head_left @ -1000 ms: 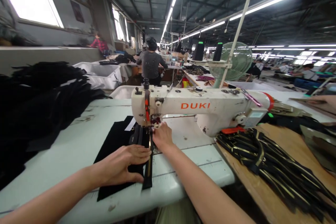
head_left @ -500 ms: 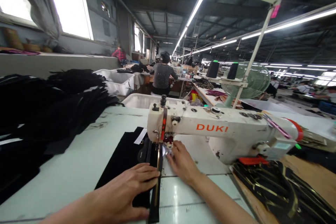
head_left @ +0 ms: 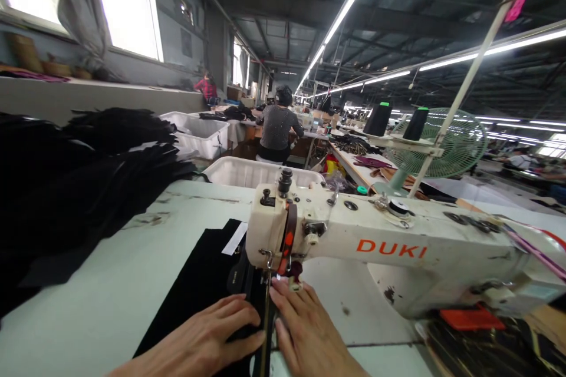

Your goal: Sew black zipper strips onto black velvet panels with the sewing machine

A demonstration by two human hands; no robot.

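The white DUKI sewing machine fills the right middle of the view, its needle area low at the head's front. Beneath it lies a black fabric panel with a small white label on top. A black strip with gold edging runs from the presser foot toward me. My left hand presses flat on the black panel, left of the strip. My right hand lies just right of the strip, fingertips against it near the foot. The stitching point is partly hidden by the machine head.
A large heap of black cut pieces covers the table's left side. White plastic bins stand behind the machine. Thread cones and a green fan stand beyond it. A co-worker sits further back. Black-and-gold strips lie at lower right.
My view has moved closer to the machine and turned left. My right hand has slid in front of the needle area, nearer my left hand, and the strip stays under both.
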